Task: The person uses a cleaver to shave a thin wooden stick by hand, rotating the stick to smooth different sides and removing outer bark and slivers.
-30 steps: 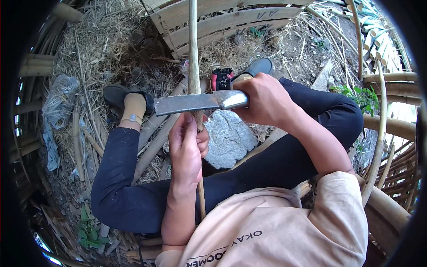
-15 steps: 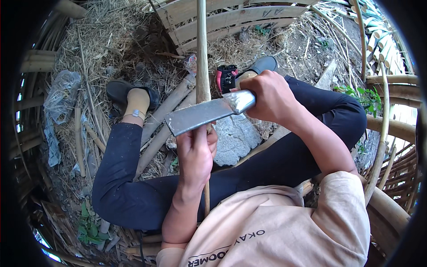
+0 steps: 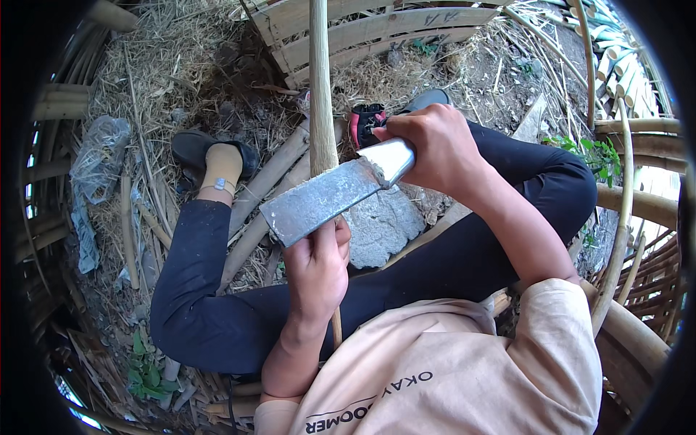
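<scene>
Above the grey stone (image 3: 380, 228), fisted hands grip pale bamboo strip (image 3: 319, 87) and dull cleaver (image 3: 326, 199).

head view: worn on the person's head | faces steeply down over chest and lap | close to the left hand (image 3: 317, 272) and right hand (image 3: 435, 148) | fisheye bends edges, dark rim at corners | single view, nothing shared
</scene>
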`<move>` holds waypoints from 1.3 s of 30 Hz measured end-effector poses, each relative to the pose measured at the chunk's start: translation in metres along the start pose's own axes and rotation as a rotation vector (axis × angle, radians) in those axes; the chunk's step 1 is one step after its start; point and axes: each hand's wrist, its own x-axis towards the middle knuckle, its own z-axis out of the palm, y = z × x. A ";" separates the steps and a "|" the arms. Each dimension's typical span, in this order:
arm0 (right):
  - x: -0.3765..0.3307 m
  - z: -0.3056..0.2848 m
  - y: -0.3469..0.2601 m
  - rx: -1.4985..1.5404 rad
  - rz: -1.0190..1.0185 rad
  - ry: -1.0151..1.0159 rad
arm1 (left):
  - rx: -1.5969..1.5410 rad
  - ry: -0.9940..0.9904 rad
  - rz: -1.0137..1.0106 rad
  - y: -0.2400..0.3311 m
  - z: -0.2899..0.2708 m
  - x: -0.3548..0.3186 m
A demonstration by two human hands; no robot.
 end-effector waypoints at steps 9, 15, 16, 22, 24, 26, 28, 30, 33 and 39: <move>0.023 -0.040 0.061 -0.144 0.308 0.278 | 0.102 -0.143 0.027 -0.003 0.010 -0.007; 0.007 -0.017 0.036 0.244 0.265 0.092 | -0.094 -0.118 -0.062 0.016 -0.011 0.015; 0.005 -0.015 0.032 0.231 0.185 0.033 | -0.112 -0.142 -0.060 0.018 -0.013 0.015; 0.006 -0.009 0.009 0.157 0.077 -0.060 | -0.249 -0.247 -0.159 0.008 -0.010 0.015; 0.005 -0.008 0.010 0.118 0.113 -0.077 | -0.178 -0.246 -0.126 0.003 -0.002 0.009; 0.004 -0.008 0.014 0.062 0.143 -0.086 | -0.081 -0.212 -0.087 -0.002 0.002 0.006; 0.004 -0.012 0.012 0.044 0.167 -0.084 | -0.051 -0.194 -0.078 0.000 0.004 0.003; 0.006 -0.013 0.010 0.025 0.179 -0.067 | -0.021 -0.173 -0.067 0.002 0.006 0.002; 0.010 -0.010 0.025 0.007 0.203 0.021 | -0.027 -0.190 -0.045 -0.002 0.004 -0.001; 0.020 -0.019 0.041 -0.157 0.207 0.067 | -0.034 -0.172 -0.072 -0.002 0.008 0.003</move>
